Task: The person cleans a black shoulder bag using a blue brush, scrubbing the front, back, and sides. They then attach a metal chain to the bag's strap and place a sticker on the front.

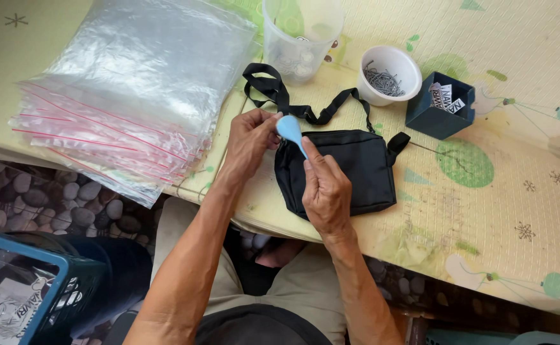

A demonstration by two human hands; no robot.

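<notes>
The black pouch [344, 172] lies flat on the tabletop [510, 191] near its front edge, just ahead of the person's lap, with its black strap [280, 96] looping back toward the middle of the tabletop. It is a small, soft, rectangular fabric bag, plain and dark, with a strap tab showing at its right upper corner.

Over the pouch's upper left corner both hands work a small light-blue tag [290, 129], teardrop-shaped and smooth. The left hand [249, 142] has its grip pinched together on the rounded end of the tag beside the strap; the right hand [325, 188] rests on the pouch, its fingertips closed on the narrow lower end of the tag.

The step in hand looks like fixing the tag to the pouch near the strap or zip. The next move would seem to call for fine fingertip work: steadying the pouch while the tag's thin end is passed through or fastened.

Toward the back edge stand a clear plastic cup [302, 35], a white cup of small metal pieces [390, 73] and a dark blue box of labels [439, 105]. A stack of clear zip bags [133, 96] overhangs the left edge.
</notes>
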